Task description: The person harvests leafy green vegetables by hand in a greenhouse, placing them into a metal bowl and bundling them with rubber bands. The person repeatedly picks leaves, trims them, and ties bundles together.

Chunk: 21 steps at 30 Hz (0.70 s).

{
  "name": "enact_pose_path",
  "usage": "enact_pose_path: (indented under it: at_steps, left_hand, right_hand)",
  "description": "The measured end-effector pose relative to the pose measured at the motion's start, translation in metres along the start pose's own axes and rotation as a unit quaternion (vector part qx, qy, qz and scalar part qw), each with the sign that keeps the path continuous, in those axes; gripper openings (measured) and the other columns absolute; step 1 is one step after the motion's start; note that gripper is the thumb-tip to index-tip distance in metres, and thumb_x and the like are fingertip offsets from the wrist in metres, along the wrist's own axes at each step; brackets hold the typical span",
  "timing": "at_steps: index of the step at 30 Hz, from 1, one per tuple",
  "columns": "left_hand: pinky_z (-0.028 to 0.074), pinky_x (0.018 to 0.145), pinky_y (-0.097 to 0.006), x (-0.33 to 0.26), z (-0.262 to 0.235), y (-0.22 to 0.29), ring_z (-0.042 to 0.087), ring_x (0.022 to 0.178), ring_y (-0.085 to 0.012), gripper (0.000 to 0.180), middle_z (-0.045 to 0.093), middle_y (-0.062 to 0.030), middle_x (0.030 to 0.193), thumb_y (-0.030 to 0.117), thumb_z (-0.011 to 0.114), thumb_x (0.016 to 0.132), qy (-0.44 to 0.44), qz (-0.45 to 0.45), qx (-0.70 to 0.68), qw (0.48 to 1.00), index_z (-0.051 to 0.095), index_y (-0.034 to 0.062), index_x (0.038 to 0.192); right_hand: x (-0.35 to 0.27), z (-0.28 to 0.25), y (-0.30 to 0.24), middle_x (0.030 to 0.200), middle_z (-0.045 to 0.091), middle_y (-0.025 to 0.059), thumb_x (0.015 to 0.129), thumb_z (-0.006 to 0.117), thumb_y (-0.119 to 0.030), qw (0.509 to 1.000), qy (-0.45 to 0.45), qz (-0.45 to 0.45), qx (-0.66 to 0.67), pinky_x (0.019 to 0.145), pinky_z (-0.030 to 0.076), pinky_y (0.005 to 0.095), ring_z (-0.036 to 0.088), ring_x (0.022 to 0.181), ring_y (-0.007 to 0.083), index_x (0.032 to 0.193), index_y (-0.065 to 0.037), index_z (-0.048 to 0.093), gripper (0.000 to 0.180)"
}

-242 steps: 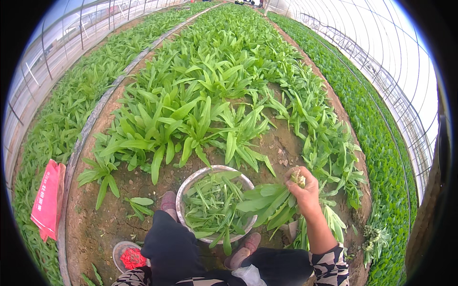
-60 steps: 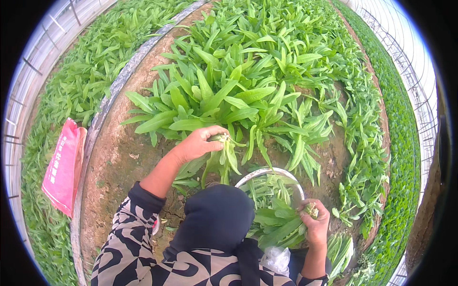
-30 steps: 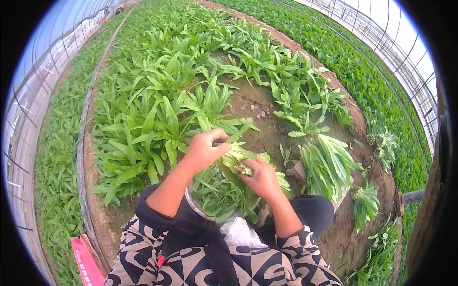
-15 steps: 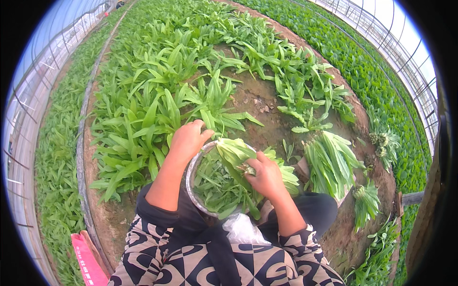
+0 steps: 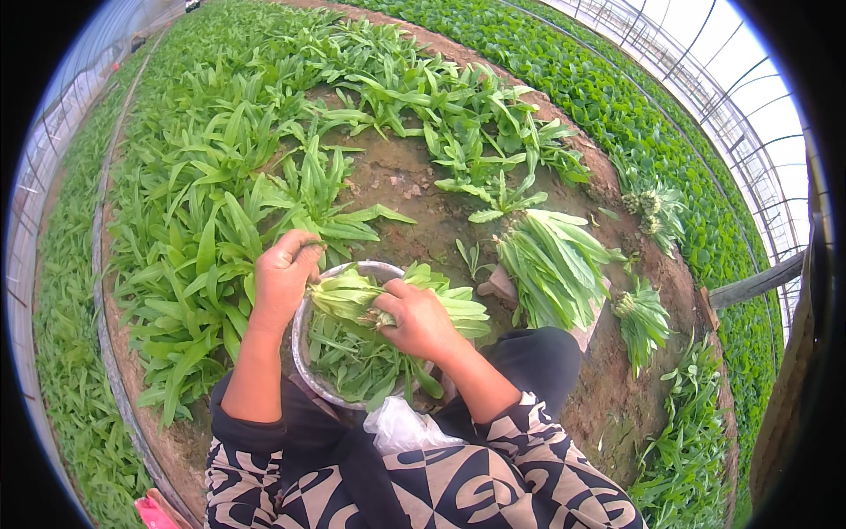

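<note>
My right hand (image 5: 419, 319) is closed around the cut stem ends of a bunch of leafy greens (image 5: 345, 294), whose pale leaves stretch left over a basin. That round, pale-rimmed basin (image 5: 298, 346) sits between my legs and contains loose green leaves (image 5: 352, 357). At the basin's left rim, my left hand (image 5: 286, 275) is pinched together beside the leaf tips of the bunch; a thin dark bit shows at its fingertips, too small to name. More long leaves (image 5: 454, 309) stick out to the right beyond my right hand.
A big pile of greens (image 5: 555, 264) lies right of the basin, with smaller bundles (image 5: 641, 322) farther right. Growing plants (image 5: 211, 203) stand at the left and ahead. A crumpled clear plastic bag (image 5: 407, 428) rests in my lap. A wooden post (image 5: 758, 280) juts in at the right.
The view has swung, so the scene sits farther left. My left hand has come down toward the leaf tips and its fingers are pinched. My right hand still grips the bunch.
</note>
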<state>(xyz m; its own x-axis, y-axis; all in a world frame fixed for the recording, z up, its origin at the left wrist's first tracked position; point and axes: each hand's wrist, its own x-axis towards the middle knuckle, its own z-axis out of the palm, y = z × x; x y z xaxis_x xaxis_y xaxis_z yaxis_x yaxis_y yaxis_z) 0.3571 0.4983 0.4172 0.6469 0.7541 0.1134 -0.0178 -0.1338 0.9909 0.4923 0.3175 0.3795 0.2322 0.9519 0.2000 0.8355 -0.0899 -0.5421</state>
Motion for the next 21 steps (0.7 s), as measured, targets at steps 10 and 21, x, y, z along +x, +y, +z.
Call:
enact_pose_path:
  at_steps: [10, 21]
  left_hand:
    - [0.049, 0.074, -0.032, 0.004, -0.025, -0.001, 0.062, 0.080, -0.0163, 0.043, 0.067, -0.0068, 0.094, 0.040, 0.059, 0.096, -0.091, -0.119, 0.076, 0.986, 0.064, 0.0016, 0.115]
    - [0.045, 0.092, -0.027, -0.007, -0.009, 0.001, 0.057, 0.104, -0.0136, 0.050, 0.062, -0.0069, 0.116, 0.024, 0.069, 0.091, -0.146, -0.053, -0.049, 0.987, 0.053, -0.0018, 0.131]
  right_hand:
    - [0.002, -0.010, -0.001, 0.103, 0.060, 0.0126, 0.063, 0.075, -0.003, 0.996, 0.082, -0.013, 0.043, 0.077, 0.050, 0.0406, 0.061, 0.093, 0.0356, 0.098, -0.006, 0.065, 0.037]
    - [0.005, -0.007, -0.002, 0.093, 0.057, 0.0087, 0.066, 0.072, 0.001, 0.974, 0.064, 0.078, 0.202, 0.077, 0.049, 0.0300, 0.061, 0.085, 0.0247, 0.096, -0.004, 0.066, 0.031]
